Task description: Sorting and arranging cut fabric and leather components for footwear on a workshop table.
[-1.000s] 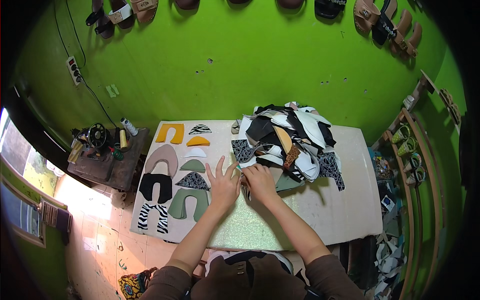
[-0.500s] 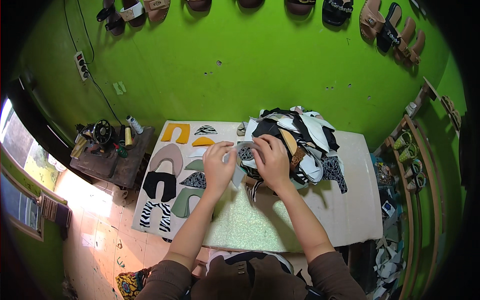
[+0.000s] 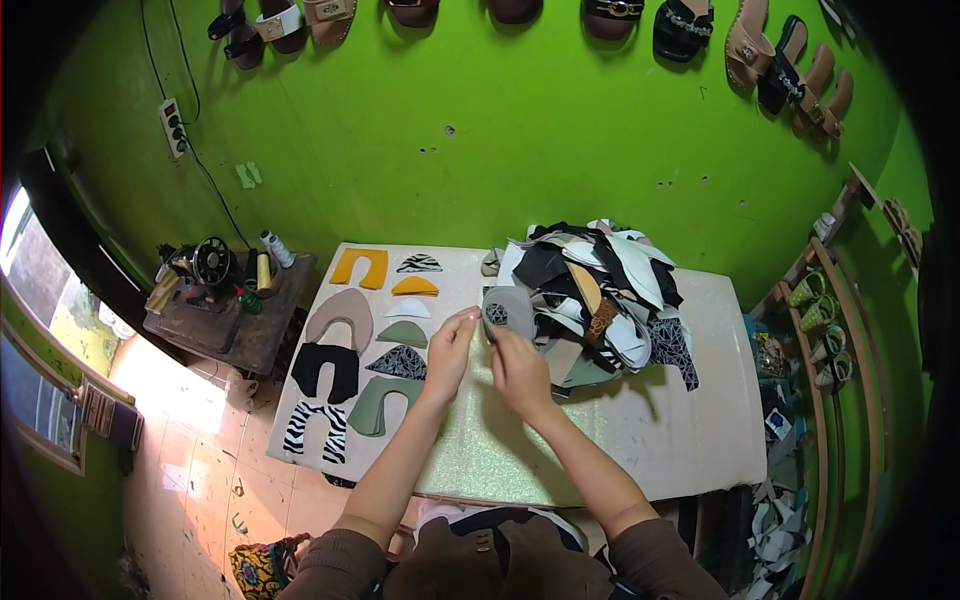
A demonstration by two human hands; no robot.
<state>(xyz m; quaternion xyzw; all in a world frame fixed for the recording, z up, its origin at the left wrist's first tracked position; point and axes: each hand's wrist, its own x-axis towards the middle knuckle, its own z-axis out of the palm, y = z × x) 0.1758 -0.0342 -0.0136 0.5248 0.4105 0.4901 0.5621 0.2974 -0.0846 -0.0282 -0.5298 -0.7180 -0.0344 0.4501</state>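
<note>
Above the middle of the table, a grey, curved piece of thin sheet material (image 3: 516, 301) is held up, with black-and-white patterned material showing through its opening. My left hand (image 3: 452, 352) has its fingers pinched at the piece's left edge. My right hand (image 3: 522, 374) is closed on its lower edge, close beside the left fingertips. Just beyond my right hand rises a heap of cut scraps (image 3: 600, 290) in black, white, grey and tan. Left of my left hand lie a green half-round piece (image 3: 402, 333), a black patterned piece (image 3: 398, 364) and a green U-shaped piece (image 3: 371, 408).
More cut pieces lie in rows at the table's left: yellow (image 3: 360, 267), mauve (image 3: 335, 315), black (image 3: 311, 372) and zebra-striped (image 3: 297, 430). A sewing machine (image 3: 205, 262) stands on a stand at the left. Sandals (image 3: 685, 30) hang on the green wall; a wooden rack (image 3: 822, 330) stands right.
My hands have come closer together and slightly lower. The right hand has shifted left, from spread fingers to a closed grip on the grey piece. The view has tilted slightly.
</note>
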